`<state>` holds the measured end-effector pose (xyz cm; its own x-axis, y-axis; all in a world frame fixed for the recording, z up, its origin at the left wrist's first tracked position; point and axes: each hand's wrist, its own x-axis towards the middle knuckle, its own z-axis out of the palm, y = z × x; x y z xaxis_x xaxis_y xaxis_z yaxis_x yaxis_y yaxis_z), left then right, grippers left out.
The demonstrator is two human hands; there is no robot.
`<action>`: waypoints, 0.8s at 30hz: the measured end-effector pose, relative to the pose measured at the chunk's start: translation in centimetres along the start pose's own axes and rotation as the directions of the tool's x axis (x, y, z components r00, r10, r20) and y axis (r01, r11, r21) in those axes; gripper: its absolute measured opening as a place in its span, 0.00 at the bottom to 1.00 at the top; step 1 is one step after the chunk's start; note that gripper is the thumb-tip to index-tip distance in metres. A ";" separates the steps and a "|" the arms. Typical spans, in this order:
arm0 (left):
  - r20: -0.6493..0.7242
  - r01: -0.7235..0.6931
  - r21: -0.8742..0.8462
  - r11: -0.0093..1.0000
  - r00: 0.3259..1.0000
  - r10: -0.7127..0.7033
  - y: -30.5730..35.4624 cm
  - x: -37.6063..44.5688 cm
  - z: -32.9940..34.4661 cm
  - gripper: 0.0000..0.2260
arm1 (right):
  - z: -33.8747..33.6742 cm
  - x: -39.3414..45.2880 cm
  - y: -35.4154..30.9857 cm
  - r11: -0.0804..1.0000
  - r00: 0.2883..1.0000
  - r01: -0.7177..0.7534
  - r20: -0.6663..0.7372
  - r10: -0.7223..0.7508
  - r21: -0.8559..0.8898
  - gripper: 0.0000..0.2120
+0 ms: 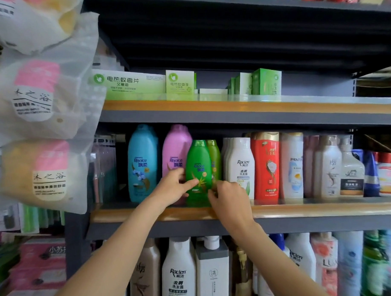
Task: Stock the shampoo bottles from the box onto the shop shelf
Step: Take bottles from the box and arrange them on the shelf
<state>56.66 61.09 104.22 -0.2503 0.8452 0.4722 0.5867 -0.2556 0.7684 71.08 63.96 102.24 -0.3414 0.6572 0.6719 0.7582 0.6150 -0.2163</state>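
Observation:
A green Rejoice shampoo bottle (pixel 198 161) stands upright at the front of the middle shelf (pixel 148 213). My left hand (pixel 173 186) grips its lower left side, thumb across the label. My right hand (pixel 228 198) touches its lower right edge with the fingertips. A second, lighter green bottle (pixel 215 158) stands right behind it. A pink Rejoice bottle (pixel 175 146) and a blue one (pixel 142 163) stand to the left. The box is out of view.
White, red and pale bottles (pixel 266 165) fill the shelf to the right. Green cartons (pixel 130 83) sit on the shelf above. Larger bottles (pixel 179 272) crowd the shelf below. Bagged sponges (pixel 40 102) hang at the left.

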 end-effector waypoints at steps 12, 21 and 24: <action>0.083 0.057 0.265 0.963 0.993 -0.082 0.1 1.1 2.2 0.23 | -0.6 1.1 1.4 0.993 0.999 -0.034 -0.032 0.038 0.112 0.14; 0.000 0.029 0.553 0.832 0.999 -0.034 0.8 0.7 3.7 0.15 | -0.5 0.9 1.7 0.997 0.999 -0.044 -0.027 0.046 0.062 0.10; -0.010 0.005 0.643 0.766 1.000 0.002 0.9 0.6 3.9 0.14 | -0.3 0.7 1.8 0.998 0.999 -0.040 -0.012 0.041 0.056 0.10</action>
<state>60.07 63.21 103.54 -0.2569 0.8398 0.4782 0.9434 0.1105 0.3127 72.37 65.34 102.56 -0.3037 0.6767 0.6707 0.7391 0.6115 -0.2824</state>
